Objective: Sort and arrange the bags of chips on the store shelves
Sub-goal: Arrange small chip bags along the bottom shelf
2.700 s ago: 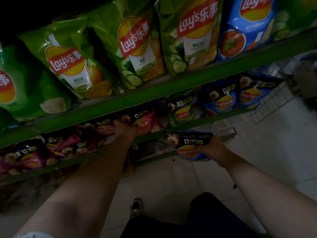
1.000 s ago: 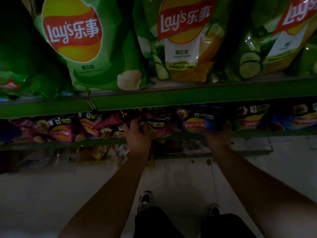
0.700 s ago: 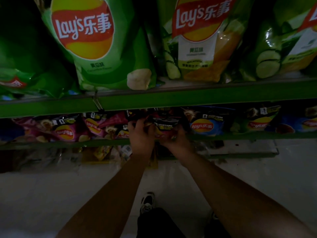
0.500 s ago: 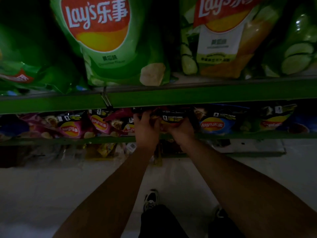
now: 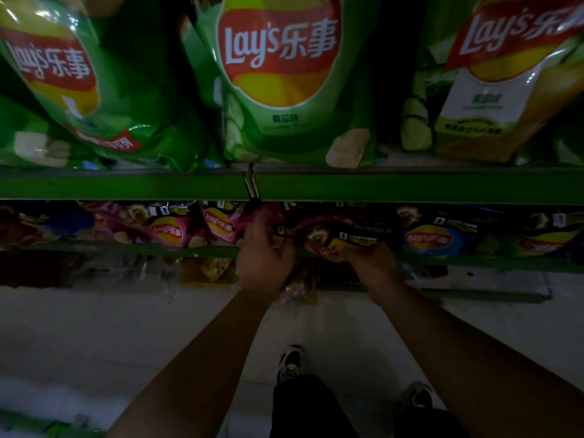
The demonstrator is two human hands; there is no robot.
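Well, the small dark Lay's bag (image 5: 347,240) sits at the front of the lower shelf (image 5: 126,248), the right grip (image 5: 368,260) pinching its near edge. The left grip (image 5: 264,257) is blurred at its other end, hold unclear. It looks light, puffy and slick: take the sealed seams, never squeeze the middle.

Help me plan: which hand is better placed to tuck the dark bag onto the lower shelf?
Right, probably: right hand grips the dark bag by its edge; left hand is blurred.
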